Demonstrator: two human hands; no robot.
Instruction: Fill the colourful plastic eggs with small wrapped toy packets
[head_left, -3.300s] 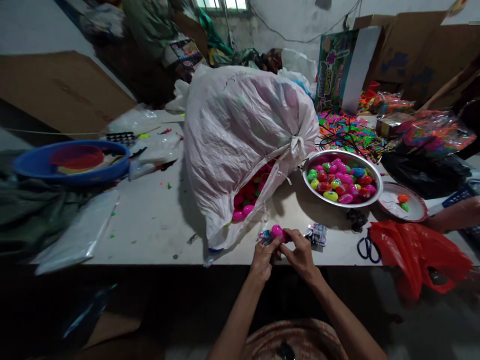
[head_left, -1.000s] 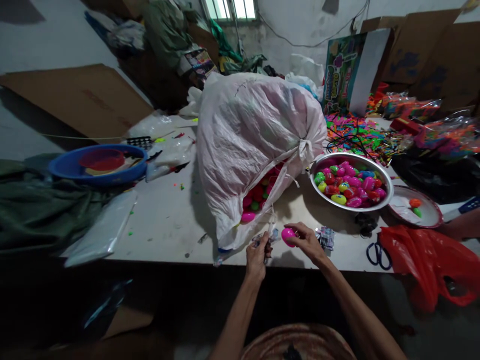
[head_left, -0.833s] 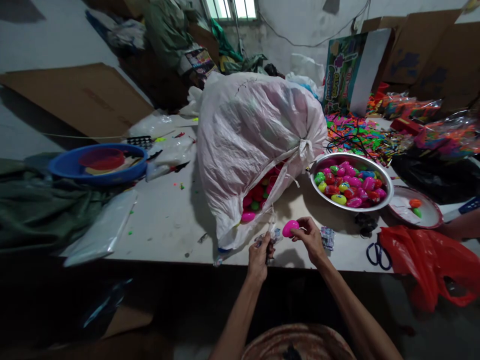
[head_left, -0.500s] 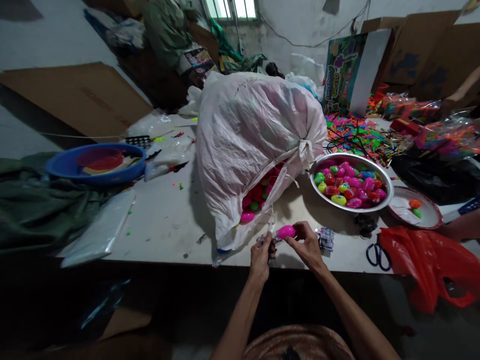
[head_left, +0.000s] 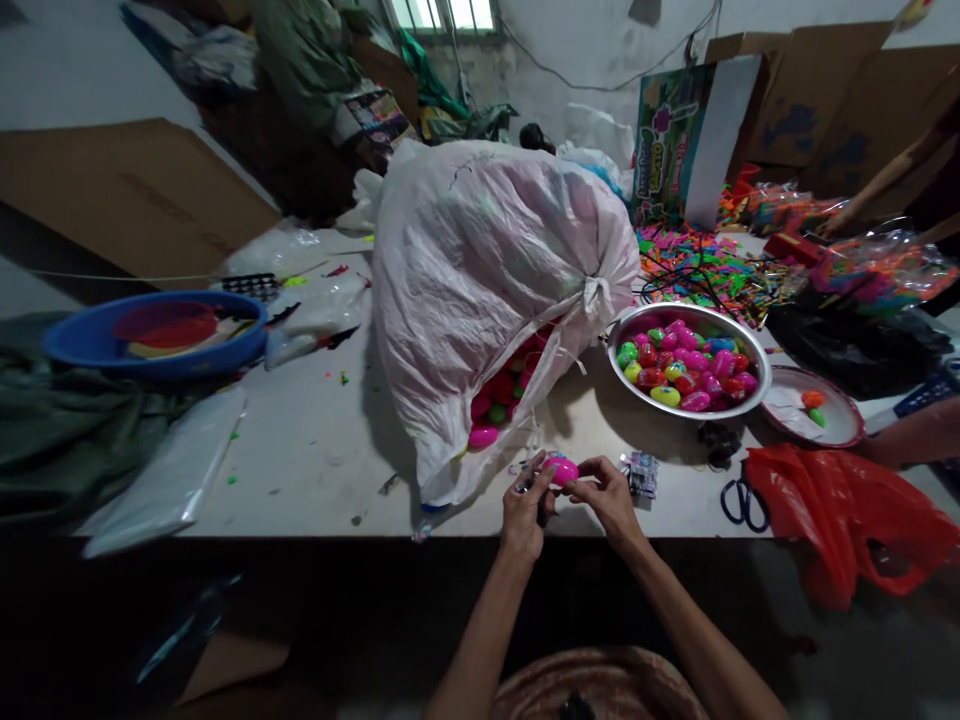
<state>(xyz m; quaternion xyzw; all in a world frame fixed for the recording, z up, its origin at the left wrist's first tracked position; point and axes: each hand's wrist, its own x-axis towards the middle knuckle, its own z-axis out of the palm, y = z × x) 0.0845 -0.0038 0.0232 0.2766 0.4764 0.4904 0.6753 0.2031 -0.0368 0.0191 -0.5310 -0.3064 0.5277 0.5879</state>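
A bright pink plastic egg [head_left: 561, 471] is between my two hands, just above the front edge of the table. My left hand [head_left: 523, 515] closes on the egg's left end with thumb and fingers. Something small and dark also shows under those fingers, too unclear to name. On the other end, my right hand [head_left: 609, 498] pinches the egg with its fingertips. Behind them a large white woven sack [head_left: 495, 250] lies with a slit, where more coloured eggs [head_left: 484, 436] show. A metal bowl [head_left: 759, 392] full of coloured eggs stands to the right.
Small printed packets [head_left: 640, 474] lie right of my hand, then dark-handled scissors [head_left: 744, 505] and a red plastic bag [head_left: 847, 510] over the edge. A plate [head_left: 853, 425] holds two eggs. A blue basin [head_left: 67, 340] stands left. Another person's arm [head_left: 892, 175] reaches in at right.
My left thumb and fingers have come onto the egg, which my right hand held out before. The egg now sits closer to my left hand. The view has shifted slightly right.
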